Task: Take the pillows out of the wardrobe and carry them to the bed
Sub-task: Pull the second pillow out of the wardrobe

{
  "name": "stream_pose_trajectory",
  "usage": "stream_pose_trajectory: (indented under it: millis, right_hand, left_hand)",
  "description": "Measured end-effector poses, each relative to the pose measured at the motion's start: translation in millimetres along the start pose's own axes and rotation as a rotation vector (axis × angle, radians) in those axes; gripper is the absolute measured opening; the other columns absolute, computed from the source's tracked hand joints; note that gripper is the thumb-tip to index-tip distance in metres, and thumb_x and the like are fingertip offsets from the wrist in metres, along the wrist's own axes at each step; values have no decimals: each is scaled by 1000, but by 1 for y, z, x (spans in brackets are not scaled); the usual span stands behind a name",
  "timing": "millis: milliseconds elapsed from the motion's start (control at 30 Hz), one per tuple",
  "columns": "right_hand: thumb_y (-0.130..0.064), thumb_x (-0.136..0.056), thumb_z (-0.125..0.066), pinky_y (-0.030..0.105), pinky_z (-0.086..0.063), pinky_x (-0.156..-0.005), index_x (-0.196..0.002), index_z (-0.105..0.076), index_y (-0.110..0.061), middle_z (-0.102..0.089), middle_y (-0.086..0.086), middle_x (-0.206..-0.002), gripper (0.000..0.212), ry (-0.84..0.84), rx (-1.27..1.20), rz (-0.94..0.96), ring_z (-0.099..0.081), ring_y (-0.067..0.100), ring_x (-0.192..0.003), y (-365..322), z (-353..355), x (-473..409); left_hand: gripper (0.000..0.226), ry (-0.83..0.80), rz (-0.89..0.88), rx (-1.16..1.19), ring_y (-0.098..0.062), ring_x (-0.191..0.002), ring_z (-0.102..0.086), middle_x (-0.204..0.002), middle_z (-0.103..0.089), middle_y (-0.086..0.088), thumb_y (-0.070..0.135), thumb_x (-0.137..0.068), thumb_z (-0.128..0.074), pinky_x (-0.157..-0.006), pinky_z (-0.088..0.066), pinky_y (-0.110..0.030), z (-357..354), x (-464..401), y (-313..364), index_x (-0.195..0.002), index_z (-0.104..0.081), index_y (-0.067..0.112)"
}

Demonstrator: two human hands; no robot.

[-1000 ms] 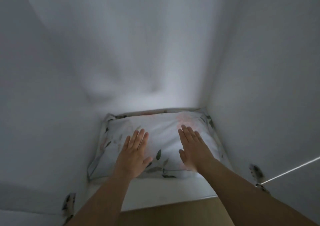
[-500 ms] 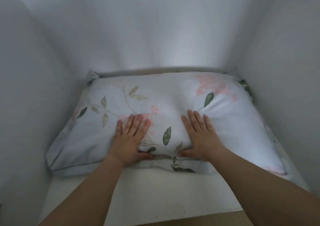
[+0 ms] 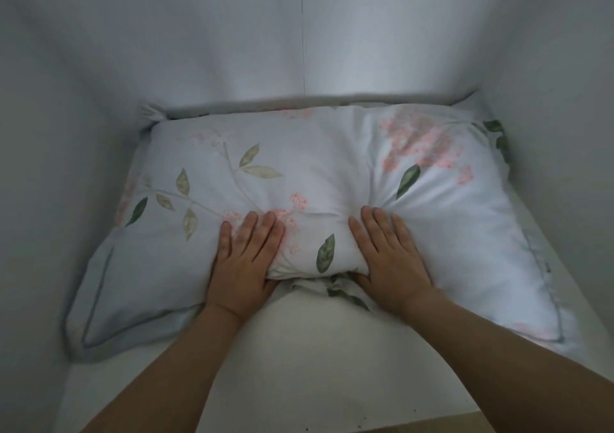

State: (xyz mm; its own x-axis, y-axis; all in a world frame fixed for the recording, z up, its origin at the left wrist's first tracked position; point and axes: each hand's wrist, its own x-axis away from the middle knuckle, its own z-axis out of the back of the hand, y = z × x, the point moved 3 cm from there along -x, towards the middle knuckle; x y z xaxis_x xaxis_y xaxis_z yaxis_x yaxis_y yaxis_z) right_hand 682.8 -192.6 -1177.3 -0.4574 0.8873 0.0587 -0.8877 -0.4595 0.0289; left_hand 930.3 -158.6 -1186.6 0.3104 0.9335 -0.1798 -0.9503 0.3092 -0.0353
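Left hand (image 3: 247, 260) and right hand (image 3: 387, 260) grip the near edge of the floral pillow (image 3: 319, 180), fingers flat on top, thumbs tucked beneath; the grip looks shallow, so loose cover could slip free. The pillow lies on the wardrobe shelf (image 3: 299, 366), filling the compartment; its corners may drag on the side walls.

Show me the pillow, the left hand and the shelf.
pillow (image 3: 332, 166), head view, top face.
left hand (image 3: 247, 260), head view, back of hand.
shelf (image 3: 315, 349), head view, bare front part.
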Motion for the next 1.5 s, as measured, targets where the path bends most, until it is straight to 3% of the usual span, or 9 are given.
stream_pose_trajectory:
  millis: [133,267,333,400,567,800,1033,1233,1500]
  right_hand:
    - [-52,-80,-36,46,-35,-112,-135,-52,-5,-53,24,-136,75,-30,-9,-76,-53,38,-125,-15,5,-4]
    - [-40,-88,-53,40,-34,-109,-141,-40,-7,-50,21,-136,64,-186,40,-55,-51,32,-124,-27,43,8]
    - [-42,-71,-74,35,-53,-81,-112,-64,-11,-70,16,-101,52,-278,85,-20,-69,27,-89,-29,87,19]
    - [-38,-59,-83,29,-54,-60,-85,-72,-15,-73,7,-74,36,-290,80,-10,-71,24,-64,-29,143,37]
    - [-30,-99,-43,14,-47,-74,-119,-61,-11,-64,9,-120,33,-337,-131,-126,-61,27,-111,-15,331,71]
    - [-51,-94,-43,34,-47,-87,-109,-62,-12,-64,7,-113,46,-471,-162,-122,-62,27,-104,4,624,159]
    - [-51,-65,-70,40,-41,-100,-119,-48,-44,-62,-13,-116,59,-596,-672,-119,-58,18,-113,12,853,253]
    - [-64,-39,-86,41,-39,-105,-129,-41,-33,-59,-14,-122,105,-572,-594,-50,-56,18,-116,3,946,279]
    - [-28,-80,-58,32,-44,-74,-114,-52,-18,-61,4,-111,36,-123,-129,-20,-62,26,-99,-38,962,305]
  left_hand:
    - [67,-92,21,5,-33,-137,-40,-147,-47,-6,44,-82,-42,-111,-20,-62,-6,-9,-3,-142,-44,16]
    - [60,-255,88,-3,-31,-120,-59,-129,-63,-5,38,-75,-45,-99,-42,-61,20,-1,13,-129,-60,15]
    - [54,-271,102,35,-28,-95,-71,-107,-71,-4,34,-65,-62,-76,-56,-57,55,6,26,-116,-66,18]
    - [44,-230,91,157,-27,-83,-72,-96,-70,-5,28,-70,-63,-75,-57,-51,107,9,37,-112,-65,16]
    - [40,-326,297,321,-27,-108,-61,-120,-66,-8,41,-100,-44,-95,-44,-34,298,-18,39,-122,-62,12]
    - [37,-530,285,441,-19,-63,-60,-79,-72,-11,41,-96,-51,-56,-38,-28,623,-51,81,-78,-62,12]
    - [38,-445,226,476,-15,-62,-54,-64,-57,3,43,-96,-53,-55,-37,-27,901,-51,136,-69,-57,16]
    - [35,-389,211,478,-20,-82,-63,-91,-69,-4,45,-93,-57,-65,-42,-29,1008,-43,164,-93,-71,13]
    - [31,-321,231,562,-11,-61,-56,-73,-66,0,39,-91,-64,-55,-39,-24,1034,-2,159,-69,-64,17]
